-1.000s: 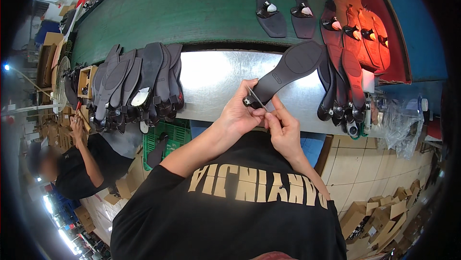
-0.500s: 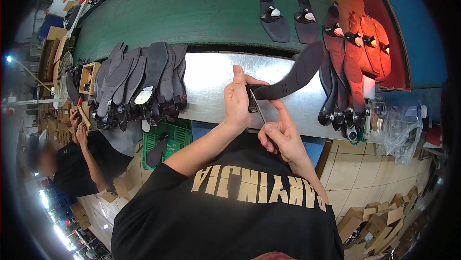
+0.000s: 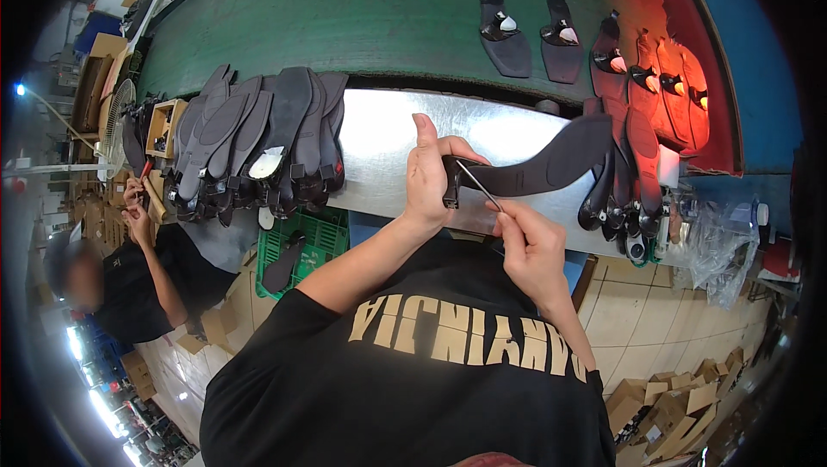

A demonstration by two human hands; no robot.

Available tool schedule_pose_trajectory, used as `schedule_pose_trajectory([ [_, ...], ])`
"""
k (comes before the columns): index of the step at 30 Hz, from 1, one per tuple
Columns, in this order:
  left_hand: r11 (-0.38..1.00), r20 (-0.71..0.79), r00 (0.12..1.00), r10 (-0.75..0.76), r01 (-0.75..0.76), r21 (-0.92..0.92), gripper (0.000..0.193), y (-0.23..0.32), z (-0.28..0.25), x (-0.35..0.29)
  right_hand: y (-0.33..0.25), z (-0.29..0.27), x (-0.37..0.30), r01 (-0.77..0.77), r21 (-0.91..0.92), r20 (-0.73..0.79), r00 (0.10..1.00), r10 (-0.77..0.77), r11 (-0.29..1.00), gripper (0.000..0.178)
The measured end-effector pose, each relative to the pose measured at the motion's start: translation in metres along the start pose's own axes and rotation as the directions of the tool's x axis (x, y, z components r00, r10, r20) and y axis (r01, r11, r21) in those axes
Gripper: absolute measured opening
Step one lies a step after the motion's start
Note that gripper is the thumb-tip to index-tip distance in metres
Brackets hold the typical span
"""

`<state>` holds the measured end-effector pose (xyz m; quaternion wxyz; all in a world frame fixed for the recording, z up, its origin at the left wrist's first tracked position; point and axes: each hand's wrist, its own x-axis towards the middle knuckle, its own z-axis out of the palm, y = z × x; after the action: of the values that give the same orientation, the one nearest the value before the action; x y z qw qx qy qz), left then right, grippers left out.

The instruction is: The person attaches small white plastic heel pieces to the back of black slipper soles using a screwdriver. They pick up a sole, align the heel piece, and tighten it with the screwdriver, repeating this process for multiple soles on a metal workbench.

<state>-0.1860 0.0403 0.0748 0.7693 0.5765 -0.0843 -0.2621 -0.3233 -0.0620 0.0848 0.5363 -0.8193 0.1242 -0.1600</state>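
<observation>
My left hand (image 3: 425,184) is closed around the black heel end of a dark sandal (image 3: 547,161), its thumb pointing up. The sandal's long underside faces up and stretches to the right above the metal tabletop. Between the fingertips of my right hand (image 3: 536,247) is a thin metal rod (image 3: 479,181). Its far end meets the heel end of the sandal beside my left fingers; the exact contact spot is too small to make out.
Stacked dark sandals (image 3: 293,122) lie left on the metal table (image 3: 370,135), with more sandals (image 3: 616,178) at right. Beyond is a green conveyor belt (image 3: 362,15) carrying sandals toward a red-lit opening. A green crate (image 3: 323,247) stands below; another person (image 3: 142,286) works at left.
The sandal has swung from slanting upward to lying more level, its toe end lower and farther right. My right hand has drawn slightly right with the rod, which now shows more fully.
</observation>
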Motion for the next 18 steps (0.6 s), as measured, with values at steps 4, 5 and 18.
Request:
schedule_pose_trajectory([
  [4,0.993,0.053,0.994,-0.092,0.095,-0.063,0.089,-0.002,-0.004,0.003,0.004,0.010,-0.001,0.157,-0.123,-0.051,0.985,-0.164,0.980,0.015],
  [5,0.990,0.050,0.992,-0.119,0.122,-0.066,0.089,-0.007,-0.008,0.006,0.003,0.010,-0.001,0.175,-0.136,-0.039,0.983,-0.182,0.975,0.015],
  [18,0.686,0.108,0.863,-0.494,0.463,-0.561,0.045,0.003,0.007,0.009,0.002,0.003,0.001,0.103,-0.183,-0.106,0.987,-0.124,0.978,0.009],
])
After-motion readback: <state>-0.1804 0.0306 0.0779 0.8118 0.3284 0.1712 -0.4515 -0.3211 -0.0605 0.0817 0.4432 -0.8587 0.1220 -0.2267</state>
